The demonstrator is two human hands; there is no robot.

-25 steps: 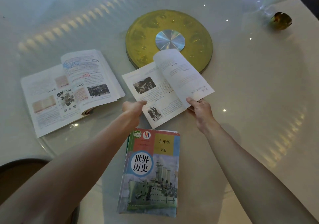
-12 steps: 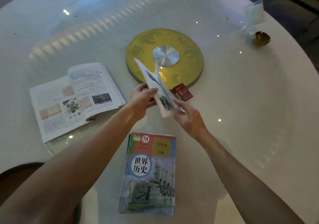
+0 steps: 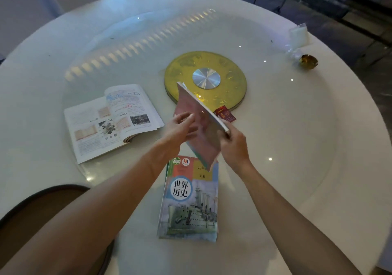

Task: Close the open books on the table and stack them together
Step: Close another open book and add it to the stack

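Round white glossy table (image 3: 297,147) fills the view, ceiling lights reflected in its top. Gold circular turntable base with a silver metal hub (image 3: 224,88) sits near centre, at about 12 o'clock from the hands.

Open textbook with printed pages and blue handwriting (image 3: 110,122) lies flat at 9 o'clock from the hands, well apart from them, still open.

Closed textbook with a grey warship on a blue-and-red cover (image 3: 191,202) lies flat at 6 o'clock, between the two forearms.

Closed thin book with a pink cover (image 3: 201,130) is off the table, tilted steeply on edge, top corner toward 12 o'clock over the gold disc, bottom corner just above the warship book's top edge.

Left hand (image 3: 180,128): fingers spread flat against the pink cover's left face, steadying it. Right hand (image 3: 233,145): fingers closed on the book's right edge, thumb side up, gripping it.

Small red packet (image 3: 225,114) lies at the gold disc's 5 o'clock rim, just beyond the held book.

Small amber glass piece (image 3: 308,61) at 2 o'clock near the table edge, beside a clear plastic wrapper (image 3: 299,36).
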